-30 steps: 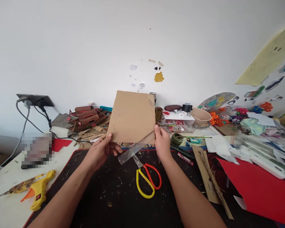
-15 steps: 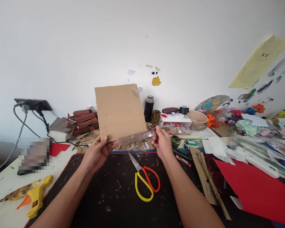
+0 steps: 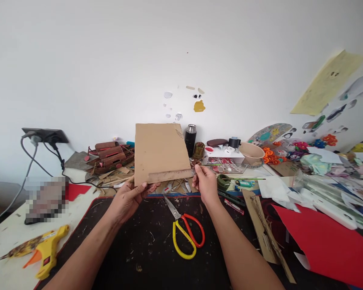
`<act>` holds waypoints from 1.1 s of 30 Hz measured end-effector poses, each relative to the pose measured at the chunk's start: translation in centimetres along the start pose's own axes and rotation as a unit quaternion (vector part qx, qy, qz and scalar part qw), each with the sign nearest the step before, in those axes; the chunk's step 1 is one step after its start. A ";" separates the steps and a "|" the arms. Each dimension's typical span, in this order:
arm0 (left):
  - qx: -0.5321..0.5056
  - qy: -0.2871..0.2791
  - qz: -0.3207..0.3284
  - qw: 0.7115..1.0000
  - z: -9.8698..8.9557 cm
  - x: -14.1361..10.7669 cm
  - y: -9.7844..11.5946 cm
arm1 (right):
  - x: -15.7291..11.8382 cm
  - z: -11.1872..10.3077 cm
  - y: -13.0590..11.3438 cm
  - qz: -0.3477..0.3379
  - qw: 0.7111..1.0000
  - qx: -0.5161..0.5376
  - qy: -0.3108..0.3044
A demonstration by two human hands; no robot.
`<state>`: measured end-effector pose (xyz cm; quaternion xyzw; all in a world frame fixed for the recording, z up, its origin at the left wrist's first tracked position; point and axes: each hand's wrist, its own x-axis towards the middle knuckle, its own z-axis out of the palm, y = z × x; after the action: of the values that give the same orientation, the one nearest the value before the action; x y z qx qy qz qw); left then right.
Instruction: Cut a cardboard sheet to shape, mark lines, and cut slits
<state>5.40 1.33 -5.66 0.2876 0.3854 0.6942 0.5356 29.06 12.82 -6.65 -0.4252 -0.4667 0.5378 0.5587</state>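
Note:
A flat square cardboard sheet [image 3: 160, 151] is held up above the dark mat. My left hand [image 3: 133, 197] pinches its lower left edge, thumb in front and fingers behind. My right hand [image 3: 205, 183] grips the right end of a narrow, ruler-like strip [image 3: 169, 175], which lies across the lower part of the cardboard. Below the hands, scissors [image 3: 182, 229] with one yellow and one red handle rest on the mat, blades pointing up and left.
A yellow glue gun [image 3: 48, 251] lies at the left on the white table. Cardboard strips [image 3: 263, 229] and red paper [image 3: 326, 241] are at the right. A black flask [image 3: 190, 141] and a beige bowl [image 3: 251, 153] stand near the wall.
The cardboard has moved right and down and is turned slightly. The strip, which was along its bottom edge and blurred, now overlaps the lower face of the cardboard.

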 end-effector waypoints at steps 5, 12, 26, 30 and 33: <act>0.007 -0.005 -0.001 1.000 0.1 -0.2 0.0 | 0.0 0.0 0.2 0.002 1.000 -0.005 -0.018; 0.000 0.018 0.015 1.000 -0.3 0.0 -0.1 | -0.1 0.2 0.7 -0.003 0.995 -0.050 -0.091; 0.038 0.010 0.011 0.999 -0.6 0.4 0.6 | -0.6 0.2 -0.1 -0.070 0.986 -0.125 -0.083; 0.043 0.033 0.039 0.998 -0.6 0.7 0.1 | -0.9 0.5 0.3 -0.069 0.986 -0.124 -0.091; 0.036 0.054 0.059 0.996 -0.8 0.9 -0.4 | -1.0 0.7 1.0 -0.051 0.985 -0.122 -0.114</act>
<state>4.74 2.05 -6.47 0.2910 0.4210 0.7246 0.4616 28.17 11.82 -7.56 -0.4020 -0.6107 0.4920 0.4727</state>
